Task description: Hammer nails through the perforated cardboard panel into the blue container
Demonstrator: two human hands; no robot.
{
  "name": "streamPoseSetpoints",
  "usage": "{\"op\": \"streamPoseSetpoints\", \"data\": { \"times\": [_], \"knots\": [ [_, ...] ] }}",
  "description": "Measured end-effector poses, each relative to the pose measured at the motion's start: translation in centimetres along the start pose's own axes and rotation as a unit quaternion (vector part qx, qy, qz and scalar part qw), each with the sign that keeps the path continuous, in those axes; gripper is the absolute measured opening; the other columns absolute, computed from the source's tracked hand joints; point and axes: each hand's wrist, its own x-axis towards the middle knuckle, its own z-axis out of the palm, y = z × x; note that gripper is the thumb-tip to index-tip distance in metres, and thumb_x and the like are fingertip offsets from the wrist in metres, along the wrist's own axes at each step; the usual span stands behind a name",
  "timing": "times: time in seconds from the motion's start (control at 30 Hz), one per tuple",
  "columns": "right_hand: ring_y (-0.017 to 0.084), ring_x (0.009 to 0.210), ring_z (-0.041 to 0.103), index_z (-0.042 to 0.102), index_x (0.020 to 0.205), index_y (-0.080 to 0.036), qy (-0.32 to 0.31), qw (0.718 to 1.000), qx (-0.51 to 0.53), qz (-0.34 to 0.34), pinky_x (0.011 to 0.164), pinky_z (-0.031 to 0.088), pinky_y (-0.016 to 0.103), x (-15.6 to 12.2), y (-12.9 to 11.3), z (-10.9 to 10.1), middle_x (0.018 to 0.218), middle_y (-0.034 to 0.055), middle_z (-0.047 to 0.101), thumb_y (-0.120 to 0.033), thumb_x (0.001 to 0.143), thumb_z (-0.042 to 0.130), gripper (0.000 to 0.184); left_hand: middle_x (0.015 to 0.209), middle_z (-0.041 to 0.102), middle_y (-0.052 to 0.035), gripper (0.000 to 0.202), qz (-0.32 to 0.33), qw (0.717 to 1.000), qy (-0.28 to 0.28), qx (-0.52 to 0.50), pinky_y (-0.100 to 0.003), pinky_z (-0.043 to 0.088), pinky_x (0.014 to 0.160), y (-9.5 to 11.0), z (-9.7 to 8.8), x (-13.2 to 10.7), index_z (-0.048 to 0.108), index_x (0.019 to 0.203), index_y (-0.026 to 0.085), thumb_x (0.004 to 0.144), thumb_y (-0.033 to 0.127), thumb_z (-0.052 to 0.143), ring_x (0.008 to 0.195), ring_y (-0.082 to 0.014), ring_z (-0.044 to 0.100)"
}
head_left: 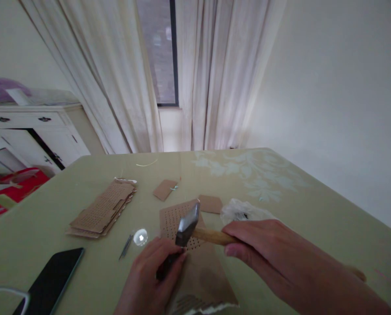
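Observation:
My right hand (264, 249) is wrapped round the wooden handle of a hammer (189, 222), its metal head tilted just above my left fingertips. Below it, my left hand (158, 267) is closed in a pinch over a cardboard sheet (204, 273); what sits between thumb and forefinger is dark and mostly hidden. Rows of small holes cover the far part of that sheet, and its near edge is torn. Several thin nails (126, 246) lie left of my left hand, beside a bright round spot on the tabletop.
A stack of perforated cardboard (102, 208) lies on the table (264, 179) at left, with a phone (51, 280) and white cable nearer me. Two small cardboard pieces (165, 189) (210, 204) lie beyond the sheet. A clear plastic bag (239, 209) sits behind my right hand.

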Motion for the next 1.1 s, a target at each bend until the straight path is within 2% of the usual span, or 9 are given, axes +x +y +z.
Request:
{"op": "streamPoseSetpoints", "data": {
  "times": [0.17, 0.37, 0.5, 0.67, 0.77, 0.87, 1.03, 1.1],
  "knots": [
    [0.025, 0.084, 0.072, 0.070, 0.102, -0.027, -0.026, 0.999, -0.039, -0.002, 0.074, 0.043, 0.037, 0.0, 0.1, 0.7, 0.094, 0.0005, 0.078, -0.031, 0.115, 0.059, 0.017, 0.084, 0.076, -0.0004, 0.017, -0.016, 1.000, 0.000, -0.007, -0.022, 0.059, 0.071, 0.1, -0.1, -0.1, 0.078, 0.090, 0.025, 0.104, 0.030, 0.069, 0.075, -0.0166, 0.072],
    [0.025, 0.089, 0.071, 0.070, 0.105, -0.028, 0.017, 1.000, -0.008, -0.006, 0.079, 0.046, 0.038, -0.2, -0.1, 0.2, 0.099, 0.0001, 0.077, -0.035, 0.116, 0.056, 0.019, 0.093, 0.074, -0.0008, 0.015, -0.056, 0.996, 0.023, -0.065, -0.022, 0.063, 0.079, 0.6, 0.0, 0.0, 0.083, 0.093, 0.030, 0.103, 0.037, 0.073, 0.080, -0.0165, 0.073],
    [0.025, 0.088, 0.072, 0.070, 0.106, -0.027, 0.028, 1.000, -0.003, -0.011, 0.078, 0.047, 0.037, -0.2, -0.3, 0.2, 0.097, -0.0003, 0.078, -0.034, 0.116, 0.058, 0.017, 0.098, 0.078, -0.0009, 0.012, -0.037, 0.998, 0.006, -0.050, -0.020, 0.064, 0.078, 0.4, -0.1, 0.1, 0.084, 0.097, 0.030, 0.102, 0.034, 0.074, 0.084, -0.0159, 0.076],
    [0.025, 0.082, 0.074, 0.070, 0.100, -0.026, -0.013, 0.998, -0.057, -0.013, 0.073, 0.045, 0.037, 0.4, -0.1, 1.2, 0.093, 0.0008, 0.079, -0.029, 0.113, 0.061, 0.016, 0.110, 0.080, -0.0048, 0.015, -0.011, 0.999, -0.005, -0.040, -0.019, 0.065, 0.078, 0.1, -0.1, 0.0, 0.082, 0.096, 0.028, 0.104, 0.032, 0.071, 0.092, -0.0177, 0.079],
    [0.025, 0.081, 0.073, 0.069, 0.099, -0.026, -0.006, 0.998, -0.064, -0.019, 0.071, 0.044, 0.037, 0.5, -0.1, 1.0, 0.092, 0.0008, 0.078, -0.030, 0.114, 0.059, 0.019, 0.105, 0.079, -0.0038, 0.014, -0.007, 0.999, -0.008, -0.036, -0.021, 0.066, 0.082, 0.2, -0.1, 0.0, 0.083, 0.099, 0.029, 0.105, 0.032, 0.071, 0.090, -0.0173, 0.078],
    [0.025, 0.087, 0.073, 0.069, 0.102, -0.026, 0.014, 0.999, -0.044, -0.010, 0.077, 0.046, 0.038, 0.2, 0.0, 0.6, 0.097, 0.0005, 0.078, -0.031, 0.115, 0.058, 0.017, 0.096, 0.078, -0.0017, 0.012, 0.002, 1.000, -0.002, -0.023, -0.019, 0.065, 0.079, 0.2, -0.1, 0.1, 0.083, 0.101, 0.030, 0.104, 0.031, 0.072, 0.084, -0.0158, 0.077],
    [0.025, 0.082, 0.073, 0.070, 0.100, -0.028, -0.020, 0.998, -0.059, -0.023, 0.073, 0.044, 0.038, 0.0, 0.5, 1.2, 0.092, -0.0011, 0.077, -0.031, 0.113, 0.061, 0.016, 0.112, 0.079, -0.0056, 0.015, 0.005, 1.000, -0.025, -0.004, -0.020, 0.065, 0.084, -0.2, 0.0, -0.2, 0.081, 0.097, 0.028, 0.106, 0.031, 0.068, 0.099, -0.0185, 0.079],
    [0.024, 0.081, 0.073, 0.070, 0.100, -0.027, -0.021, 0.998, -0.063, -0.023, 0.072, 0.043, 0.037, 0.1, 0.5, 1.2, 0.091, -0.0012, 0.078, -0.030, 0.113, 0.062, 0.015, 0.111, 0.079, -0.0051, 0.015, 0.006, 1.000, -0.030, 0.005, -0.021, 0.066, 0.085, -0.3, -0.1, -0.3, 0.081, 0.098, 0.028, 0.106, 0.032, 0.069, 0.098, -0.0185, 0.079]
  ]
}}
